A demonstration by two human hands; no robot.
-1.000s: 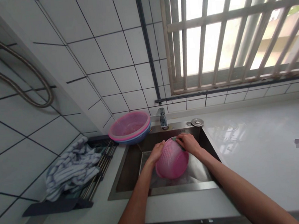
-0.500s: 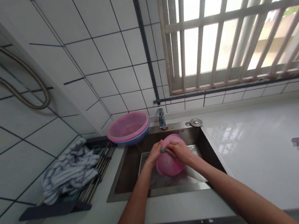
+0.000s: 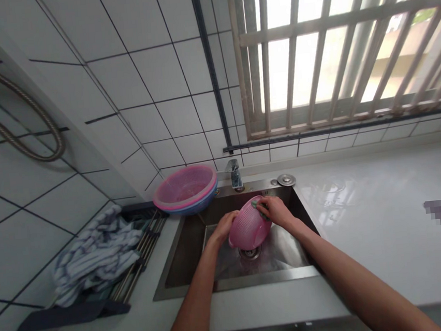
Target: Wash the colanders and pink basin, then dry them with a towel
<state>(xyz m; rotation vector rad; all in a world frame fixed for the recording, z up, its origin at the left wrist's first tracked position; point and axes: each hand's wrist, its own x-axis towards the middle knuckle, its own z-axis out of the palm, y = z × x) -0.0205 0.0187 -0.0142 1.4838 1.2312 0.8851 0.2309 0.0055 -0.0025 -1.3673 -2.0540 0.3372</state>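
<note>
A pink colander (image 3: 248,226) is held tilted over the sink (image 3: 175,263), its perforated outer side toward me. My left hand (image 3: 225,225) is closed on the colander's left edge. At the upper right rim, my right hand (image 3: 276,209) is closed around a small green scrubbing pad (image 3: 254,204) pressed to the colander. Only bits of the pad show between the fingers. Below the colander the drain (image 3: 250,253) is partly visible. The faucet (image 3: 236,175) stands behind the sink.
Pink and blue basins (image 3: 186,188) are stacked at the sink's back left corner. A striped towel (image 3: 96,255) lies on a rack (image 3: 140,261) to the left. A round metal drain cover (image 3: 286,179) rests at the back right. The white counter (image 3: 371,234) extends right, below a barred window (image 3: 336,71).
My right hand has moved right along the rim with the green pad. The colander has turned and risen slightly, uncovering the drain. My left hand keeps hold of its left edge.
</note>
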